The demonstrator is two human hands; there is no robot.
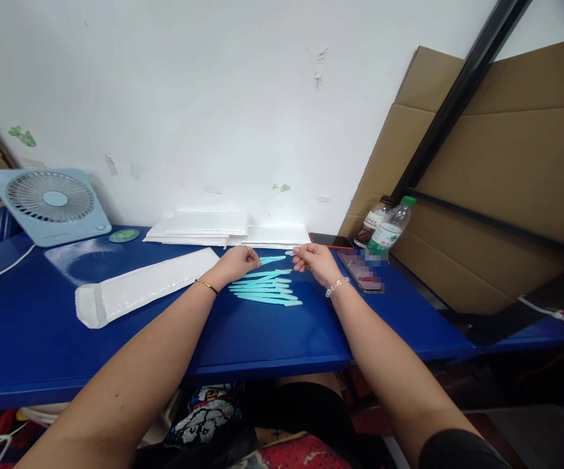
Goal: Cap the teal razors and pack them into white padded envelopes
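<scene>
My left hand point(243, 262) pinches one end of a turquoise eyebrow razor point(273, 259), which points right over the blue table. My right hand point(314, 260) is just to its right, thumb and forefinger closed on a small clear piece point(290, 252) that looks like a blade cap. Between and below both hands lies a loose row of slim turquoise eyebrow razors point(265, 298), with their paler tips mostly to the right. A long white padded mailer point(150, 286) rests left of my left hand, its upper right end beside the fingers.
White mailers point(204, 225) are stacked against the wall. A light blue fan point(52, 205) and a green disc point(124, 236) sit at left. At right are a phone point(360, 270), a dark orange-edged device point(331, 241), a brown bottle point(372, 221), a green-capped bottle point(390, 228) and cardboard point(507, 163).
</scene>
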